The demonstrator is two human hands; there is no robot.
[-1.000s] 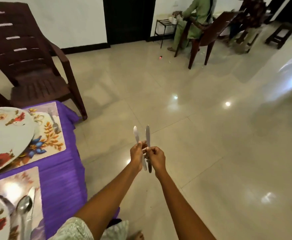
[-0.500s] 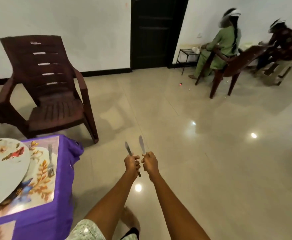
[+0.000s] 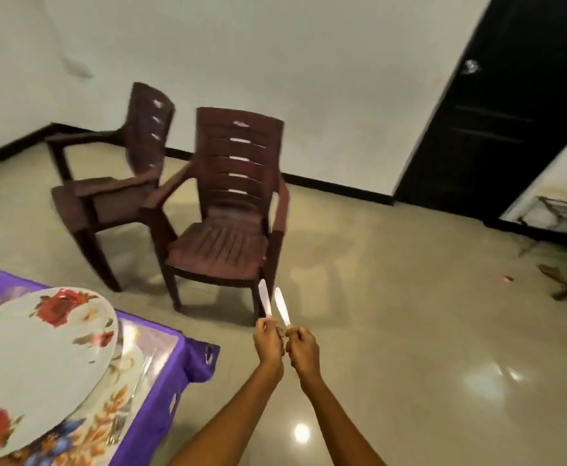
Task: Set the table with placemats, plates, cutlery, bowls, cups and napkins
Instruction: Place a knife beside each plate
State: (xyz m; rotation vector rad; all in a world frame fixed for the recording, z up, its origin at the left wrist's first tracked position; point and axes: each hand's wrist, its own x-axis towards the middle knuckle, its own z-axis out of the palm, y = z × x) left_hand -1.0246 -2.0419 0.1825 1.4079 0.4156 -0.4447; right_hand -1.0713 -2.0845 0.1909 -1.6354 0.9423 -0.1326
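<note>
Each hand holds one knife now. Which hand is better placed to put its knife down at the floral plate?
Probably the left hand: its knife is on the side nearer the floral plate and table. The right hand would cross over it.

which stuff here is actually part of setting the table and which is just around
Part of the job:
- two knives, one in the left hand (knife), one in the right hand (knife)
- floral plate
- floral placemat
- fork
- purple tablecloth

Just around:
- two brown chairs
- black door
</note>
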